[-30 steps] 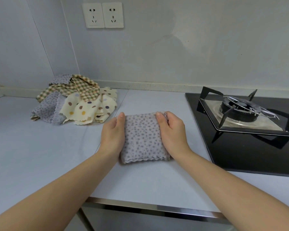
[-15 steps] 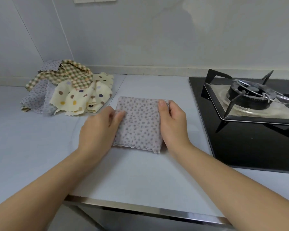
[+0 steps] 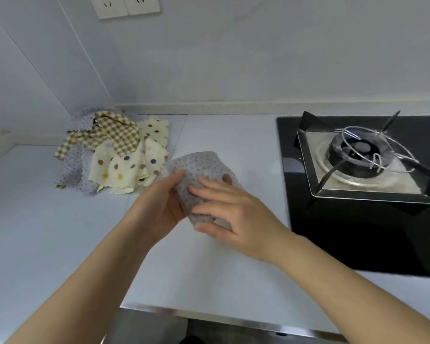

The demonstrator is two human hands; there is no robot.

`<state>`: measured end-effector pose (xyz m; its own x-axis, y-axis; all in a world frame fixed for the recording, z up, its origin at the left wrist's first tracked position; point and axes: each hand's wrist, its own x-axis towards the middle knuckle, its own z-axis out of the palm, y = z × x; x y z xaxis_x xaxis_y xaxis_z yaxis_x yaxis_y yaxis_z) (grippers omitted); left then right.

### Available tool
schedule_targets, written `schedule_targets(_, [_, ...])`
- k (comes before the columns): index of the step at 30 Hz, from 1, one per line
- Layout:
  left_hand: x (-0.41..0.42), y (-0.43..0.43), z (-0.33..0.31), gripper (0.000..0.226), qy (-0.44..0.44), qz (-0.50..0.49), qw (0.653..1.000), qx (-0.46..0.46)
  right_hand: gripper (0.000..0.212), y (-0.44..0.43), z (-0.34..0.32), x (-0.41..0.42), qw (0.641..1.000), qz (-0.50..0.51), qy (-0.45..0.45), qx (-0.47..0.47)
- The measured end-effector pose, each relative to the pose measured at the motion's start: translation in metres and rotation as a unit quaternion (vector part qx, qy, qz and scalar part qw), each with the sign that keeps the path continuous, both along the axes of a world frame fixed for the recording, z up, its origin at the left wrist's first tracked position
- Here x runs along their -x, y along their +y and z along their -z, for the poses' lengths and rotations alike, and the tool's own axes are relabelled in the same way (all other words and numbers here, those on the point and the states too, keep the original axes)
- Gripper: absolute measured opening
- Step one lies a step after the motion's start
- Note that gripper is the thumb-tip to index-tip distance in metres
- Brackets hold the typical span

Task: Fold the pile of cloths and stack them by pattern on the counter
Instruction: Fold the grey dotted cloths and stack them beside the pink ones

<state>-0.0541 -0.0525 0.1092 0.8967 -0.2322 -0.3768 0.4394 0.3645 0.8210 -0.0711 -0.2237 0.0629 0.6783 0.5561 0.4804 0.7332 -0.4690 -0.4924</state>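
Note:
A grey cloth with small dots (image 3: 201,170), folded, is lifted above the counter (image 3: 221,276) at centre and bulges upward. My left hand (image 3: 159,207) grips its left edge with the thumb on top. My right hand (image 3: 233,212) holds its near right side, fingers spread over the fabric and thumb underneath. At the back left lies the unfolded pile: a green-and-brown checked cloth (image 3: 114,135) on top, a cream cloth with coloured dots (image 3: 127,167) under it, and a grey dotted cloth (image 3: 72,167) at the left.
A black gas hob (image 3: 372,232) with a metal burner stand (image 3: 358,155) fills the counter's right side. Wall sockets (image 3: 124,6) sit high on the back wall. The counter's steel front edge (image 3: 209,316) runs along the bottom.
The folded grey cloth lay flat on the counter with both hands pressing its sides; now both hands have picked it up and it is bent between them.

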Motion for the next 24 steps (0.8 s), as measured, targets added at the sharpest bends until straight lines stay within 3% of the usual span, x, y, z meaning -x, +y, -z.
schedule_targets(2, [0.005,-0.007,-0.02,0.039,0.008,-0.003,1.0,0.014,0.039,-0.013,-0.028,0.006,0.994,0.032,0.085,-0.062])
schedule_targets(4, [0.008,-0.018,-0.047,0.043,0.007,0.012,1.0,0.024,0.04,-0.03,-0.066,0.008,0.96,0.115,0.187,-0.173])
schedule_targets(6, [0.013,-0.031,-0.073,0.047,0.013,0.043,0.999,0.016,0.051,-0.05,-0.104,0.009,0.876,0.174,0.357,-0.272])
schedule_targets(8, [0.02,-0.052,-0.102,0.051,0.023,0.074,0.997,-0.004,0.052,-0.077,-0.133,0.012,0.76,0.18,0.52,-0.345])
schedule_targets(9, [0.024,-0.065,-0.114,0.049,0.028,0.087,0.996,-0.017,0.048,-0.09,-0.145,0.017,0.721,0.178,0.556,-0.372])
schedule_targets(10, [0.027,-0.078,-0.122,0.043,0.024,0.093,0.995,-0.037,0.042,-0.102,-0.154,0.023,0.706,0.183,0.561,-0.391])
schedule_targets(12, [0.038,-0.106,-0.136,0.032,-0.009,0.087,0.99,-0.108,0.03,-0.122,-0.17,0.035,0.718,0.217,0.518,-0.411])
schedule_targets(17, [0.076,-0.212,-0.154,0.045,-0.147,-0.012,0.937,-0.317,0.017,-0.2,-0.194,0.082,0.767,0.286,0.399,-0.412])
schedule_targets(21, [0.116,-0.304,-0.161,0.043,-0.22,-0.071,0.907,-0.352,0.037,-0.264,-0.196,0.121,0.792,0.389,0.273,-0.383])
schedule_targets(24, [0.137,-0.357,-0.166,0.038,-0.265,-0.104,0.885,-0.368,0.039,-0.305,-0.193,0.139,0.814,0.441,0.18,-0.333])
